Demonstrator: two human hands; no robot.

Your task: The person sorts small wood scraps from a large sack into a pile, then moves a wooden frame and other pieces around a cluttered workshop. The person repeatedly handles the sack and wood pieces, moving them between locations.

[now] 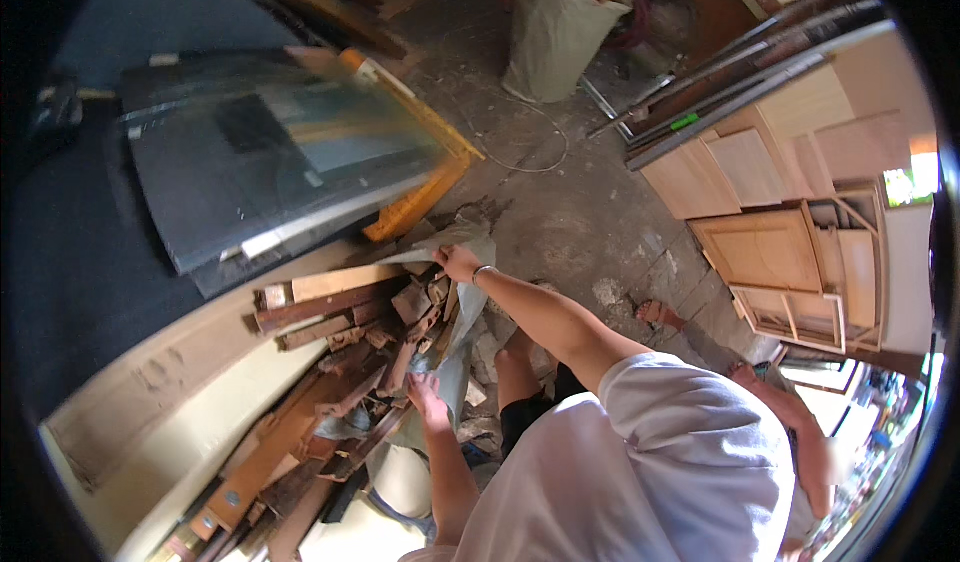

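Note:
A pale woven sack (474,314) filled with scrap wood stands before me, its mouth open. My right hand (457,263), with a bracelet at the wrist, grips the far part of the sack's rim. On the near side, my left hand (426,395) is closed on the rim beside the wood. Short wooden offcuts (412,303) stick out of the mouth. A longer pale wood strip (345,280) and a dark reddish one lie across to the left.
More scrap boards (255,479) pile against the wall at lower left. Glass sheets (300,157) rest on an orange frame (420,198). Another filled sack (555,36) stands farther off. Wood panels (765,164) line the right side. Another person (802,419) is at right.

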